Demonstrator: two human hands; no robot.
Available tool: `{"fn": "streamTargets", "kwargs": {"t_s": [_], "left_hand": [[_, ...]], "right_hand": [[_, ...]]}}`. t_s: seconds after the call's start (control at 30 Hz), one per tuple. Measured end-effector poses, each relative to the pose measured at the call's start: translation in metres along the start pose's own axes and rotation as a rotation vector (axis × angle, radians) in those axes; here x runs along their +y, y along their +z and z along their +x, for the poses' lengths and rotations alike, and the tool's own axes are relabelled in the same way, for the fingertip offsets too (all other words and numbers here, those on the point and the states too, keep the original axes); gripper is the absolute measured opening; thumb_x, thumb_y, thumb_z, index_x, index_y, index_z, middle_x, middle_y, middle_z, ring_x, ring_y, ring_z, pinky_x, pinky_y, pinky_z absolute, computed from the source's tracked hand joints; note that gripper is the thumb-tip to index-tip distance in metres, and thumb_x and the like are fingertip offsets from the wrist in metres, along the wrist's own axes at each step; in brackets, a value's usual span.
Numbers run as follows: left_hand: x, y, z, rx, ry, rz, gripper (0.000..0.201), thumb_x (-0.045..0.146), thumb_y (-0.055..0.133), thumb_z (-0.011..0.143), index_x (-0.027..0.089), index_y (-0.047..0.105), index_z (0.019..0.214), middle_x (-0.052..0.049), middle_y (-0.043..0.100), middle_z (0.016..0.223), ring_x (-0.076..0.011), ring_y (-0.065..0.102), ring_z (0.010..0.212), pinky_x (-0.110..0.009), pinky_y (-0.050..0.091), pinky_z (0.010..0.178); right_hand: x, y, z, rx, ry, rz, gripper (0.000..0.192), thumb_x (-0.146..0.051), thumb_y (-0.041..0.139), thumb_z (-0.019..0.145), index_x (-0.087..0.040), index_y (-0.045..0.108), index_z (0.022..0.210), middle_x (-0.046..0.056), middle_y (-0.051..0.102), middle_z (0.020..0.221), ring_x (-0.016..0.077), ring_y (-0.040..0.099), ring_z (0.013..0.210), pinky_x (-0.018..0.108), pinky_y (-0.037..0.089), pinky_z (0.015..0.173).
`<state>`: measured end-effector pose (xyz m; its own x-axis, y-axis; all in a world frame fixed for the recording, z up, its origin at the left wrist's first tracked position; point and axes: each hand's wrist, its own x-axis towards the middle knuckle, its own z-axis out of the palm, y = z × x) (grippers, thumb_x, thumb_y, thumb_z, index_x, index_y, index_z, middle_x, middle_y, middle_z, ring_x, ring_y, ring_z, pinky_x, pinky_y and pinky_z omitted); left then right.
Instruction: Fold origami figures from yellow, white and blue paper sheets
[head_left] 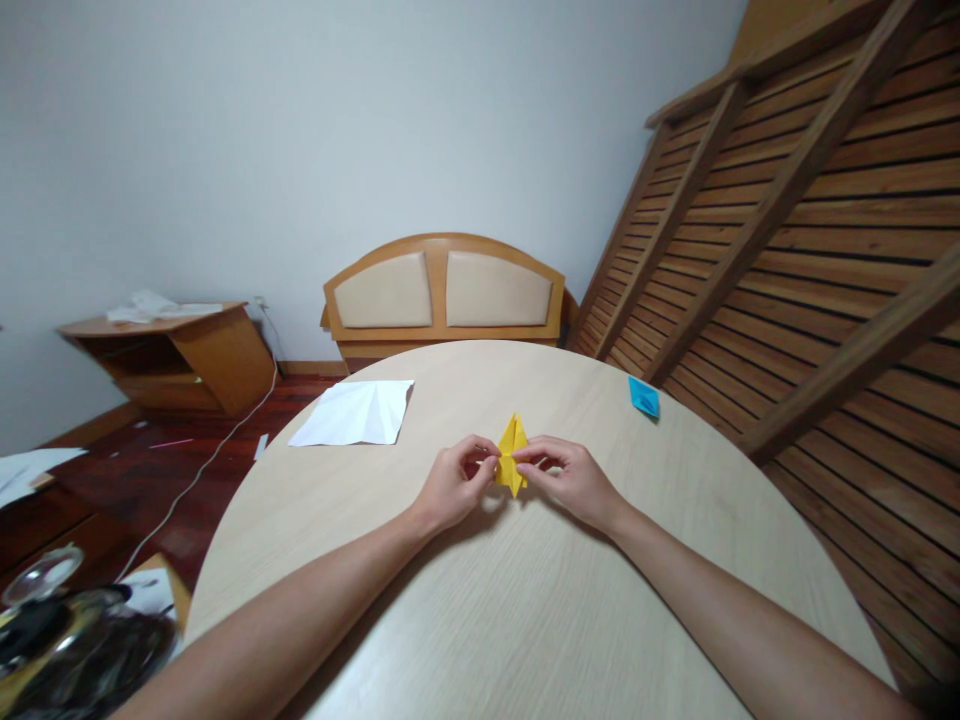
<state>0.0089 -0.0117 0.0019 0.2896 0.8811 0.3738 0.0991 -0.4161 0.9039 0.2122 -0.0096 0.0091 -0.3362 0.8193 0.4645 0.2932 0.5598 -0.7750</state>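
A yellow folded origami paper (513, 440) with pointed top and bottom ends is held between my two hands over the middle of the table. My left hand (459, 482) pinches its left edge between thumb and fingers. On the opposite side, my right hand (570, 478) grips the right edge with thumb and fingertips. The paper stands roughly upright, a crease running down its upper point. Fingers cover parts of both side edges.
A creased white sheet (356, 412) lies on the round table (465, 640) at the left. Near the right rim sits a blue folded paper (643, 398). Beyond are a headboard (444, 240), a wooden slatted frame (810, 200) and a low cabinet (232, 360).
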Motion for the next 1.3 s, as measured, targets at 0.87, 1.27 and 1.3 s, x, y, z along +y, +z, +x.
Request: {"fn": "streamTargets", "kwargs": {"t_s": [0.87, 1.27, 1.3], "left_hand": [[-0.0037, -0.0042, -0.0011, -0.050, 0.131, 0.082, 0.021, 0.018, 0.060, 0.088, 0.017, 0.063, 0.109, -0.008, 0.072, 0.107, -0.0161, 0.072, 0.085, -0.025, 0.058, 0.069], [0.0011, -0.0062, 0.0003, -0.029, 0.201, 0.200, 0.024, 0.020, 0.059, 0.090, 0.017, 0.069, 0.111, -0.010, 0.074, 0.108, -0.0187, 0.071, 0.091, -0.028, 0.058, 0.071], [0.0010, -0.0067, 0.0004, -0.021, 0.218, 0.214, 0.024, 0.020, 0.060, 0.090, 0.017, 0.069, 0.111, -0.009, 0.074, 0.107, -0.0189, 0.070, 0.092, -0.028, 0.058, 0.073]], "right_hand": [[0.0003, 0.0032, -0.0008, 0.106, -0.073, 0.035, 0.022, -0.023, 0.072, 0.081, -0.024, 0.059, 0.099, 0.003, 0.067, 0.095, 0.0173, 0.067, 0.082, 0.030, 0.055, 0.067], [0.0029, 0.0003, -0.0007, 0.089, -0.087, -0.075, 0.021, -0.026, 0.072, 0.083, -0.023, 0.067, 0.103, 0.005, 0.073, 0.101, 0.0202, 0.068, 0.086, 0.033, 0.056, 0.071], [0.0032, 0.0003, -0.0008, 0.091, -0.094, -0.089, 0.023, -0.027, 0.072, 0.083, -0.023, 0.068, 0.105, 0.005, 0.073, 0.102, 0.0205, 0.069, 0.086, 0.034, 0.056, 0.072]]}}
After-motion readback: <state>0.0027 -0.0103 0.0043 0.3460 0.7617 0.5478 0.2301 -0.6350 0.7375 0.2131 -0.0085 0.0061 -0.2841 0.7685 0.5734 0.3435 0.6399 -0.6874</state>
